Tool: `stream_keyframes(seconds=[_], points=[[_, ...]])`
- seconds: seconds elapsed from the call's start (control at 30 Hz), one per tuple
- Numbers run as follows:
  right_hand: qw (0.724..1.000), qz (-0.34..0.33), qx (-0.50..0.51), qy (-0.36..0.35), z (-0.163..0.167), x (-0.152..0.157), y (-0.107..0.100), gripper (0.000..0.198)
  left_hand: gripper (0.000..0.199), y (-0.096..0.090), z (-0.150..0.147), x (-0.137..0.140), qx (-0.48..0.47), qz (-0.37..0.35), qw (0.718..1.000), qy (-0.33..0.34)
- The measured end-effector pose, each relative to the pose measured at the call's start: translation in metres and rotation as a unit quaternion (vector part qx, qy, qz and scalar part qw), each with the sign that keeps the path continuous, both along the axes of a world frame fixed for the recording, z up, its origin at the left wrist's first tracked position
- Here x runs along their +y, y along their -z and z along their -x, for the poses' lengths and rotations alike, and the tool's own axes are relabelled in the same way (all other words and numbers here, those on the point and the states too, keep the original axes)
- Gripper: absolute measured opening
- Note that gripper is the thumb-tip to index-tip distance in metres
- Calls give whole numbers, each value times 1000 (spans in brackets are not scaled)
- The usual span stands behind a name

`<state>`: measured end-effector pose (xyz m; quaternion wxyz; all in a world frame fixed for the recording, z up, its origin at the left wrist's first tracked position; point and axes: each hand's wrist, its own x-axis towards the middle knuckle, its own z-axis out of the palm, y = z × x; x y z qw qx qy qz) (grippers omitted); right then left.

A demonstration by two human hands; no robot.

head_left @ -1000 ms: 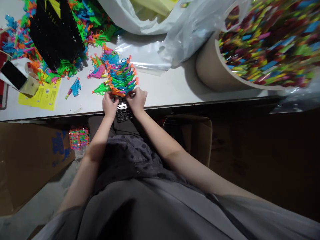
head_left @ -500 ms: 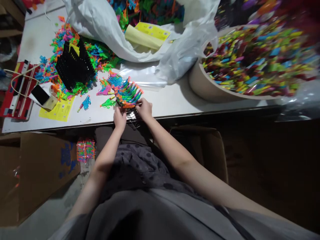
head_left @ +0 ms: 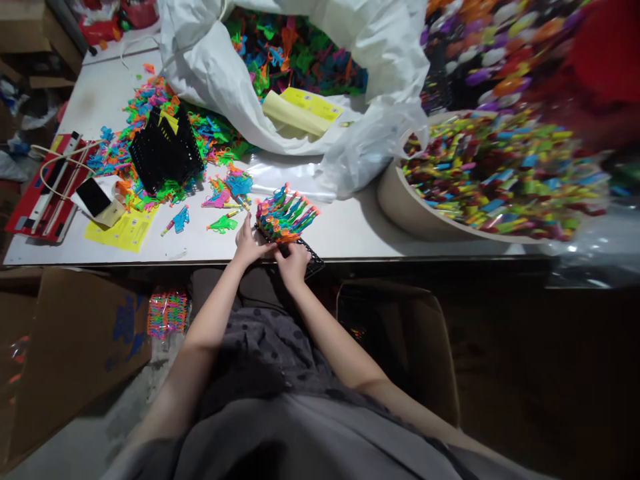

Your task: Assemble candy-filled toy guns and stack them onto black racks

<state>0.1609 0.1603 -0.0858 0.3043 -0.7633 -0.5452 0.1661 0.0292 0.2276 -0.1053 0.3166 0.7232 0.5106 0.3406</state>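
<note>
A black plastic grid rack [head_left: 314, 259] lies at the table's front edge, its right end sticking out over the edge. Small toy guns [head_left: 286, 215] in orange, green, blue and pink stand in a dense row on it. My left hand [head_left: 249, 243] is closed around the rack's left end, its thumb along the front side. My right hand [head_left: 294, 263] pinches the front side of the rack, close to the left thumb; its fingertips are partly hidden. Left of the rack lie a loose green toy gun [head_left: 223, 223], a blue toy gun [head_left: 179, 220] and a pink one [head_left: 218, 199].
Stacked black racks [head_left: 167, 157] stand on a heap of toy guns. Behind are a white sack [head_left: 240, 100] of toy parts and a round tub [head_left: 407, 207] of small colourful pieces. A red sealer-like device [head_left: 45, 190] and a cardboard box [head_left: 80, 353] are at left.
The filled rack has shifted right, away from the loose toy guns, and turned. My right hand has moved from its right side to the front, near my left hand. The camera view has shifted.
</note>
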Motion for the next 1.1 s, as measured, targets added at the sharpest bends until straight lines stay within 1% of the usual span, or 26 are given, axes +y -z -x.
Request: stream_keyframes(seconds=[0.07,0.13,0.27,0.37,0.63,0.77,0.83,0.9,0.97,1.0,1.03,1.1], points=[[1000,-2,-3,3,0,1,1,14,122,1,-2,3,-3,6,1000,-18],[1000,-5,-8,5,-1,0,2,12,122,1,-6,1,-1,7,1000,-23],[1000,-12,-20,-3,-2,0,5,13,116,3,-7,-2,19,14,1000,0],[1000,-7,-29,-7,-3,1,7,14,116,6,-7,-2,25,19,999,15],[999,13,-47,3,-4,2,12,11,115,13,-12,-1,31,8,999,19],[999,2,-42,-4,-3,3,13,10,120,14,-12,3,25,3,1000,16],[999,-2,-30,-26,-4,2,10,11,123,13,-11,6,16,-8,1000,18],[996,-7,-7,-84,-6,-1,6,15,122,12,-9,9,2,-31,999,23],[988,-21,22,-154,-13,-6,2,22,121,12,-7,12,-11,-60,998,26],[983,-28,32,-178,-18,-8,1,25,121,12,-6,13,-14,-70,997,26],[981,-34,36,-186,-25,-9,0,26,121,12,-5,13,-15,-76,997,25],[987,-36,24,-158,-41,-7,-3,23,123,12,-4,14,-13,-76,997,25]])
